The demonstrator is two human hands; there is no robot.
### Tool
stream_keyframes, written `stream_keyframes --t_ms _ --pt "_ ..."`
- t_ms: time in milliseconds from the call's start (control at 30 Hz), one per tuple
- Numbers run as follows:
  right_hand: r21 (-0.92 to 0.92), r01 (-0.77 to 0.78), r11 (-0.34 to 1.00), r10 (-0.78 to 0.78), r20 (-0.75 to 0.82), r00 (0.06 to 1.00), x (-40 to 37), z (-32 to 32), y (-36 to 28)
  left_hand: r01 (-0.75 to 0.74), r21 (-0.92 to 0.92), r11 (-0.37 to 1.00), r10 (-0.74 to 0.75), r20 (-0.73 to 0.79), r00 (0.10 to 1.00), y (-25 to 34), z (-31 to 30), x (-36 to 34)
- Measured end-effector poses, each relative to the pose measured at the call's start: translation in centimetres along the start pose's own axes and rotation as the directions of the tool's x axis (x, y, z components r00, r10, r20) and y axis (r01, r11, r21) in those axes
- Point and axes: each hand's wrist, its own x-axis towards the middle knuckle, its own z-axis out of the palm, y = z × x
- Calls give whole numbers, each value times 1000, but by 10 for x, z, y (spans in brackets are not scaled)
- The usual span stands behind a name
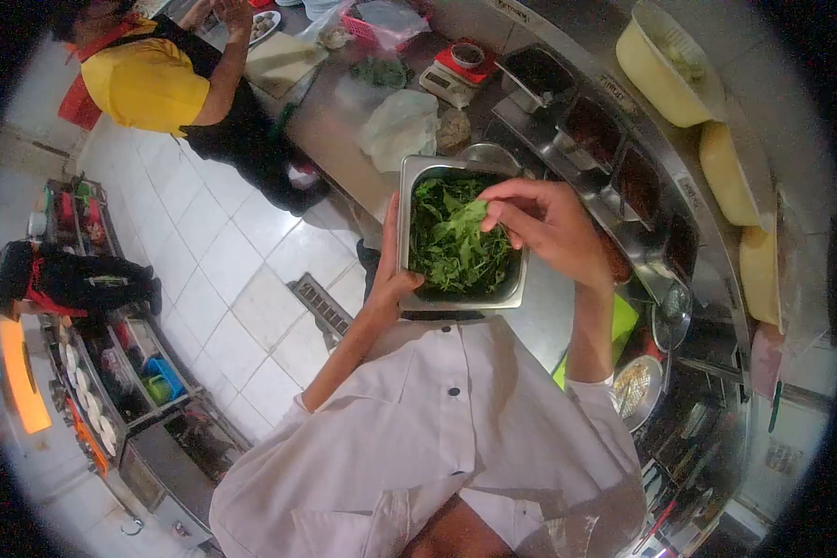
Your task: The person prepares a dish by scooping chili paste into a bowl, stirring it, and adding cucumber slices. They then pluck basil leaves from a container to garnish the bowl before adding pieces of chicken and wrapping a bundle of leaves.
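A square steel container (405,228) full of green leafy herbs (446,246) is held up in front of my white shirt. My left hand (392,284) grips its left side, thumb over the near rim and fingers along the outer wall. Over the right half of the container, my right hand (544,223) pinches a herb leaf (470,221) between thumb and fingertips. That leaf is paler than the darker greens under it.
Beyond the container, a steel counter (344,139) carries a plastic bag (400,128) and a kitchen scale (458,74). Steel pans of dark ingredients (591,130) line the right, below yellow tubs (660,74). A person in a yellow shirt (149,84) stands at upper left; another person (74,279) is by the left shelves.
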Motion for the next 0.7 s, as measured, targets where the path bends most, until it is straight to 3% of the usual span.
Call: stream_keyframes --t_ms 67,100,167,200,267,500,600,667,700 --pt "-258 29 966 -59 -108 992 2 6 1 35 -9 999 -35 -5 999 -1 0 0" --pt "-258 30 966 -59 -108 992 1 9 -3 28 -28 999 -29 -9 1000 -1 0 0" --pt "-590 33 807 -209 -232 950 -7 16 -15 22 -48 999 -22 -18 1000 3 2 -1" --pt "-590 34 807 -208 -230 951 -9 19 -17 21 -34 999 -21 -21 1000 7 3 -1" --pt "-676 90 731 -393 -310 866 -14 24 -18 19 -22 1000 -19 -24 1000 5 1 1" --pt "-780 -22 626 -234 -215 948 -12 35 -3 -88 48 995 87 28 996 -5 -6 7" --pt "-732 72 678 -286 -173 943 -4 35 4 -130 97 987 127 35 991 3 -4 6" --pt "-502 23 865 -160 -232 959 -10 26 -9 -127 99 987 125 28 992 5 -4 3" --pt "-502 18 865 -155 -233 960 -12 22 -10 -104 116 988 102 28 994 3 -6 2"
